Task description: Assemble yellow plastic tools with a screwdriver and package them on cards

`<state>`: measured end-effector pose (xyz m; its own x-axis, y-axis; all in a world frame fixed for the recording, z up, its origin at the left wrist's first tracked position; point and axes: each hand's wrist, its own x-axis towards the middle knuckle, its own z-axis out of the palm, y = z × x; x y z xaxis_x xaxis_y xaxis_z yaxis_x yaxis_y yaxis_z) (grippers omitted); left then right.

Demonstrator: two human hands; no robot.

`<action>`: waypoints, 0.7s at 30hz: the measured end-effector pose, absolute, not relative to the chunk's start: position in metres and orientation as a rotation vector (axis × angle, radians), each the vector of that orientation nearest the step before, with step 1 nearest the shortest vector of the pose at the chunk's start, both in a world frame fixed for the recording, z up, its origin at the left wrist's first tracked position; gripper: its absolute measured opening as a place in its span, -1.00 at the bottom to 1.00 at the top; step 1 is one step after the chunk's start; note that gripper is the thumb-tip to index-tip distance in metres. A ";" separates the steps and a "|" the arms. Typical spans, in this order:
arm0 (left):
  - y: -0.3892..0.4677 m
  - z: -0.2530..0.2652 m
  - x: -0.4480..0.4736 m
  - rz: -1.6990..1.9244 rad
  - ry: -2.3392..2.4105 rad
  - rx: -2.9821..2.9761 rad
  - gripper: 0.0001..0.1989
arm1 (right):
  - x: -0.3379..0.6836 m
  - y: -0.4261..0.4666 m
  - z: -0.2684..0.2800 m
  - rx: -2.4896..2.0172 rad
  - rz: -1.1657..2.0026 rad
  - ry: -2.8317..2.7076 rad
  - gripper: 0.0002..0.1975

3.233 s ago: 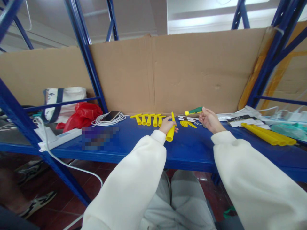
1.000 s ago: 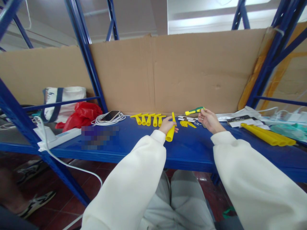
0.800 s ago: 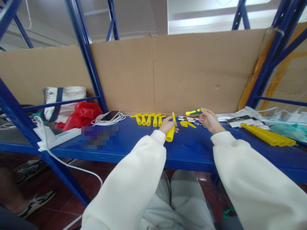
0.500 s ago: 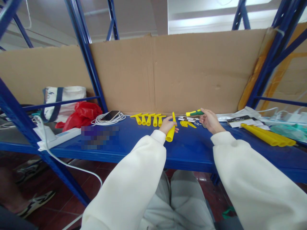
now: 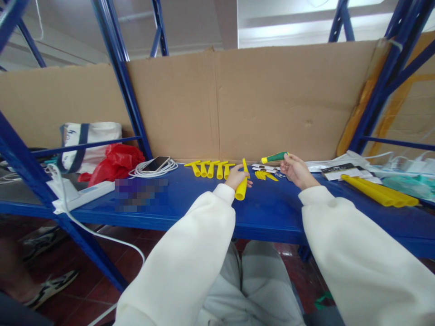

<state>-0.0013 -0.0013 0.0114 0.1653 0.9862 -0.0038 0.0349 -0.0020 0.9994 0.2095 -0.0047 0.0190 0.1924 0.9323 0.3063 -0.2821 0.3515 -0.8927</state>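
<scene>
My left hand [image 5: 237, 177] is closed around a yellow tapered tube [image 5: 241, 189], its wide hollow end facing me and a thin yellow piece rising at its far end. In my right hand [image 5: 296, 170], closed fingers grip a slim green-and-yellow tool [image 5: 274, 157] by its right end; its yellow end points left, apart from the tube. The tool's exact kind is unclear. To the left of my left hand, several yellow tubes with crosspieces [image 5: 210, 169] stand in a row. Small flat yellow pieces [image 5: 265, 175] lie on the blue shelf [image 5: 268, 213] between my hands.
Longer yellow cones [image 5: 380, 192] lie at the right, near a black-and-white card [image 5: 341, 172]. A phone [image 5: 157, 164] rests on a coiled white cable [image 5: 139, 171] at the left. Further left are a power strip [image 5: 90, 195] and red bag [image 5: 117, 160]. Cardboard [image 5: 272, 104] closes the back.
The green-and-yellow tool has turned slightly in my right hand and shifted a little left and up, showing more green. My left hand and its tube have barely moved.
</scene>
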 end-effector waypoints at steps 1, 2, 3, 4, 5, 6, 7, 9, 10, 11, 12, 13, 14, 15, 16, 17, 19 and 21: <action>-0.002 0.011 -0.001 1.070 1.113 1.310 -0.32 | 0.210 -0.004 0.019 -0.800 0.987 -1.011 -0.62; -0.002 0.011 -0.001 1.070 1.115 1.312 -0.32 | 0.209 -0.004 0.019 -0.803 0.979 -1.000 -0.60; -0.002 0.012 -0.001 1.070 1.115 1.312 -0.32 | 0.209 -0.004 0.019 -0.806 0.972 -0.988 -0.59; -0.003 0.012 0.000 1.072 1.117 1.312 -0.32 | 0.209 -0.004 0.019 -0.812 0.968 -0.975 -0.58; -0.004 0.012 0.000 1.074 1.118 1.310 -0.32 | 0.208 -0.005 0.019 -0.819 0.966 -0.966 -0.57; -0.004 0.012 0.000 1.077 1.117 1.310 -0.33 | 0.207 -0.005 0.020 -0.828 0.966 -0.958 -0.56; -0.005 0.013 0.000 1.079 1.116 1.309 -0.33 | 0.206 -0.006 0.021 -0.839 0.965 -0.951 -0.56; -0.006 0.013 0.000 1.081 1.116 1.307 -0.32 | 0.204 -0.008 0.022 -0.851 0.960 -0.943 -0.55; -0.006 0.013 0.000 1.081 1.116 1.307 -0.32 | 0.203 -0.009 0.022 -0.850 0.956 -0.941 -0.54; -0.007 0.014 0.000 1.081 1.115 1.307 -0.32 | 0.202 -0.009 0.022 -0.845 0.954 -0.940 -0.54; -0.007 0.014 0.000 1.080 1.115 1.307 -0.32 | 0.202 -0.010 0.022 -0.838 0.953 -0.941 -0.53; -0.008 0.014 0.000 1.079 1.114 1.307 -0.32 | 0.202 -0.010 0.022 -0.828 0.955 -0.947 -0.52; -0.008 0.014 0.000 1.077 1.113 1.308 -0.33 | 0.203 -0.009 0.021 -0.817 0.960 -0.956 -0.52; -0.008 0.015 0.000 1.075 1.112 1.308 -0.34 | 0.204 -0.009 0.021 -0.808 0.968 -0.967 -0.54; -0.009 0.015 0.000 1.072 1.113 1.308 -0.34 | 0.205 -0.008 0.020 -0.800 0.978 -0.977 -0.55; -0.009 0.015 0.000 1.071 1.115 1.308 -0.35 | 0.206 -0.007 0.020 -0.794 0.989 -0.987 -0.58; -0.009 0.015 0.001 1.073 1.116 1.312 -0.35 | 0.209 -0.005 0.019 -0.784 1.008 -0.997 -0.62; -0.008 0.014 0.001 1.075 1.112 1.317 -0.36 | 0.210 -0.003 0.019 -0.777 1.017 -1.001 -0.65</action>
<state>0.0007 -0.0081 0.0143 0.1628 0.9866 0.0050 0.0390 -0.0115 0.9992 0.2101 -0.0033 0.0189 0.1866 0.9356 0.2998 -0.3146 0.3460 -0.8839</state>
